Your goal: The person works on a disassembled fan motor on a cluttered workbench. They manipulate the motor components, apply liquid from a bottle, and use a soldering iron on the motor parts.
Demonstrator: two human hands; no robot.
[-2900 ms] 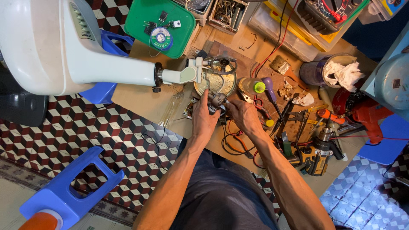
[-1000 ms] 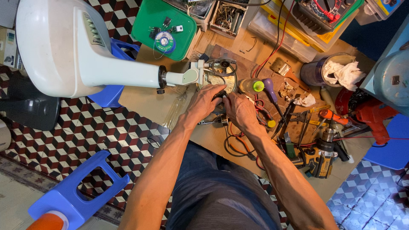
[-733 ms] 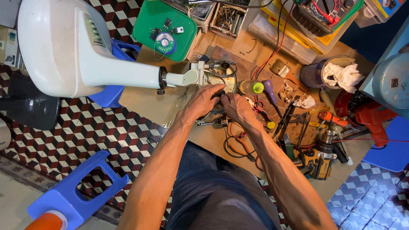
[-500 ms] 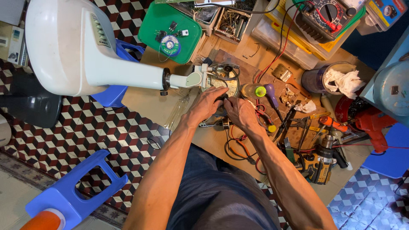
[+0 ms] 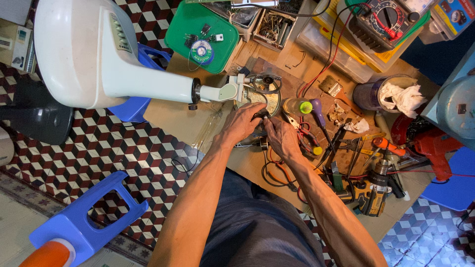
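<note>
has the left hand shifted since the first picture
Yes: the left hand moved up the workbench, closer to the round metal part on the white fan's neck.

A floor of small dark-red, black and white cube-pattern tiles spreads below the brown counter. A blue plastic stool stands on it, bluish tiles lie opposite, under even light.

A home repair workshop; a low cardboard-covered bench crowded with a yellow-cased multimeter, black-and-yellow cordless drill, loose pliers; checkered floor tiles beneath.
</note>
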